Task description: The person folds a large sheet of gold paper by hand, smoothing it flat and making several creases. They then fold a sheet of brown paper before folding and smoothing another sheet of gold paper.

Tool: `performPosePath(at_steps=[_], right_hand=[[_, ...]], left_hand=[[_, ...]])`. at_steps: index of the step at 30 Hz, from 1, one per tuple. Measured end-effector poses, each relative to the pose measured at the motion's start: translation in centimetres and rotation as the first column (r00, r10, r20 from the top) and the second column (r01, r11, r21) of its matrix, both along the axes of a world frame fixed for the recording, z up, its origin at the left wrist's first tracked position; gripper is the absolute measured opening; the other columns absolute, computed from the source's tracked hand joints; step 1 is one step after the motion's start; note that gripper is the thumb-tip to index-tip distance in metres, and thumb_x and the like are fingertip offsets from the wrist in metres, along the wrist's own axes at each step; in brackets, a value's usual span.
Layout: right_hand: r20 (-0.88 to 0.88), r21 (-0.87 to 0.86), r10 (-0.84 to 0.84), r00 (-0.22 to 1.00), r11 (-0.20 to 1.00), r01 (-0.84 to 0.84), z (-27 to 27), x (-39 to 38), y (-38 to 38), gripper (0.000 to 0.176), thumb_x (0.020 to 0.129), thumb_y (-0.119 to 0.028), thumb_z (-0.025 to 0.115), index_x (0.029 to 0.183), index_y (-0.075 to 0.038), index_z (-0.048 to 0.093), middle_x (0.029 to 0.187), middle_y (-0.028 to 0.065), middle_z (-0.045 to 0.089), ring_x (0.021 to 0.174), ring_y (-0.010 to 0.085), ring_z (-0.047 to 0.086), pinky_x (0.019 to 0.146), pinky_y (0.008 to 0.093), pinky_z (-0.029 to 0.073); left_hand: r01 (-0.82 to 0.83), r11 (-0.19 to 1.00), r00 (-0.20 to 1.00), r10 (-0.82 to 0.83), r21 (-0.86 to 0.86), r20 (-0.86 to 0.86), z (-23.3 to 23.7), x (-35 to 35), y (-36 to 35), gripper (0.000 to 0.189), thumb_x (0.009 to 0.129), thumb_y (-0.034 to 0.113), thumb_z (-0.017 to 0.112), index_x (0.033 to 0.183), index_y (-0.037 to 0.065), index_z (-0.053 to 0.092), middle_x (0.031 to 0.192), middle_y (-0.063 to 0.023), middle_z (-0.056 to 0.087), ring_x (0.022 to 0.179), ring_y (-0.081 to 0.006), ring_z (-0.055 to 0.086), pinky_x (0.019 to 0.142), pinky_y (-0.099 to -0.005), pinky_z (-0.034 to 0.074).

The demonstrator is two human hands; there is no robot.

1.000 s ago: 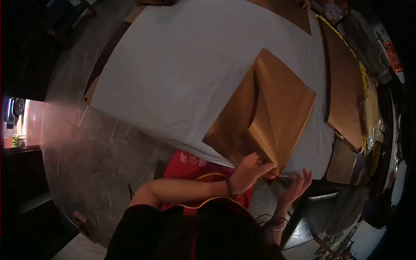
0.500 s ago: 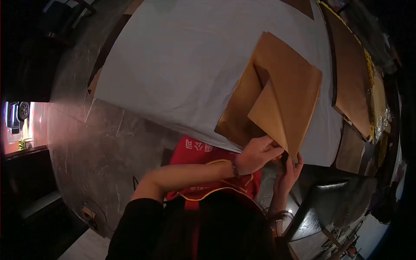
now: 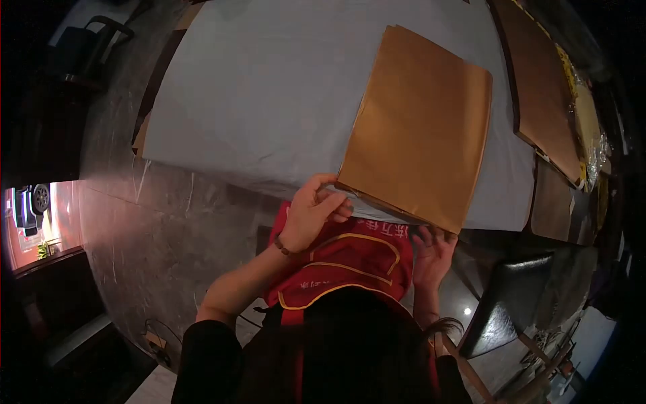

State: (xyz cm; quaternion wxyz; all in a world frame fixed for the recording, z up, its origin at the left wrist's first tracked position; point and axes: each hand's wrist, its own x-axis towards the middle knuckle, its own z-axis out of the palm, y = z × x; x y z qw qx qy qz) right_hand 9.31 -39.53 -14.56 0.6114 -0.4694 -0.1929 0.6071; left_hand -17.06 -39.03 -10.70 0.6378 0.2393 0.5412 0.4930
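A stack of brown kraft paper sheets (image 3: 420, 128) lies flat on the white-covered table, its near edge reaching the table's front edge. My left hand (image 3: 313, 214) is at the stack's near left corner, index finger beside the corner and thumb apart from it. At the near right corner is my right hand (image 3: 433, 259), palm turned up, its fingers apart and the tips against the paper edge. Part of those fingertips is hidden by the sheets.
The white cloth (image 3: 249, 87) covers the table. Brown boards (image 3: 545, 101) with yellow-black tape and clear plastic lie at the right. A black-seated chair (image 3: 508, 299) stands at my right, and another chair (image 3: 101, 44) is far left. My red apron (image 3: 350, 259) hangs against the table edge.
The top sheet's folded-back corner has come down flat onto the stack. My left hand has moved left from the near right corner to the near left corner; the right stays near its corner.
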Motion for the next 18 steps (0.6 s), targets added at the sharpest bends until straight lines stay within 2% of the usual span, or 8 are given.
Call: performPosePath(at_steps=[2,4,5,7,8,10,16,18], right_hand=[[0.065,-0.001,0.072,0.995,0.997,-0.072,0.0,-1.2,-0.3,0.038,0.096,-0.019,0.05,0.131,-0.01,0.041,0.119,0.0106,0.057,0.1,0.0218,0.06,0.077,0.0328,0.054],[0.032,-0.189,0.285,0.958,0.943,-0.275,0.5,-2.2,0.2,0.031,0.095,-0.017,0.053,0.123,-0.006,0.049,0.114,0.0111,0.06,0.096,0.0202,0.062,0.074,0.0322,0.054],[0.03,-0.188,0.279,0.96,0.945,-0.269,1.3,-3.0,0.5,0.031,0.095,-0.017,0.053,0.123,-0.006,0.049,0.114,0.0111,0.06,0.096,0.0202,0.062,0.074,0.0322,0.054],[-0.005,-0.256,0.456,0.89,0.86,-0.442,2.7,-4.6,1.2,0.025,0.094,-0.017,0.056,0.115,-0.004,0.055,0.105,0.0102,0.063,0.089,0.0187,0.064,0.069,0.0322,0.055],[-0.003,-0.255,0.449,0.893,0.863,-0.435,2.7,-4.9,1.4,0.025,0.094,-0.017,0.056,0.115,-0.004,0.055,0.105,0.0102,0.063,0.089,0.0187,0.064,0.069,0.0322,0.055],[-0.17,-0.246,0.405,0.899,0.866,-0.436,2.4,-5.3,1.8,0.024,0.096,-0.021,0.055,0.114,-0.004,0.056,0.1,0.009,0.065,0.085,0.0179,0.065,0.065,0.032,0.055],[-0.124,-0.104,0.326,0.937,0.935,-0.339,1.7,-5.6,2.7,0.022,0.099,-0.022,0.05,0.114,-0.007,0.056,0.098,0.0067,0.066,0.083,0.0175,0.066,0.062,0.032,0.055],[-0.11,-0.123,0.324,0.94,0.934,-0.337,1.9,-6.2,3.3,0.023,0.099,-0.024,0.051,0.114,-0.007,0.056,0.098,0.0063,0.066,0.083,0.0175,0.066,0.061,0.0319,0.054]], left_hand=[[-0.014,1.0,0.998,0.015,-0.022,0.055,-0.2,0.1,0.1,0.029,0.096,0.013,0.056,0.122,0.001,0.049,0.095,-0.0122,0.064,0.079,-0.0187,0.066,0.068,-0.0296,0.056],[-0.003,1.0,0.996,0.005,-0.021,0.091,-0.4,0.2,0.2,0.022,0.096,0.015,0.056,0.114,0.002,0.053,0.095,-0.0118,0.065,0.078,-0.0193,0.066,0.067,-0.0305,0.056],[0.003,1.0,0.996,-0.002,-0.021,0.089,-0.5,0.3,0.1,0.022,0.096,0.015,0.056,0.114,0.002,0.053,0.095,-0.0118,0.065,0.078,-0.0193,0.066,0.067,-0.0305,0.056],[0.021,0.999,0.996,-0.018,-0.033,0.084,-0.5,0.8,0.1,0.018,0.096,0.015,0.056,0.108,0.002,0.055,0.097,-0.0117,0.065,0.079,-0.0192,0.066,0.067,-0.0304,0.056],[0.028,0.999,0.996,-0.026,-0.031,0.085,-0.6,1.0,0.0,0.018,0.096,0.015,0.056,0.108,0.002,0.055,0.097,-0.0117,0.065,0.079,-0.0192,0.066,0.067,-0.0304,0.056],[0.04,0.999,0.993,-0.041,0.015,0.113,-0.8,1.4,-0.3,0.017,0.097,0.015,0.055,0.108,0.002,0.054,0.096,-0.011,0.064,0.079,-0.0196,0.066,0.068,-0.0306,0.056],[0.061,0.99,0.995,-0.07,0.124,0.066,-0.8,1.6,-1.1,0.011,0.097,0.008,0.051,0.102,-0.002,0.051,0.09,-0.01,0.062,0.083,-0.0184,0.066,0.073,-0.0291,0.057],[0.022,0.991,0.998,-0.03,0.131,0.055,-0.8,1.9,-1.0,0.011,0.097,0.009,0.052,0.101,-0.002,0.052,0.091,-0.0097,0.062,0.083,-0.0172,0.065,0.072,-0.0282,0.056]])
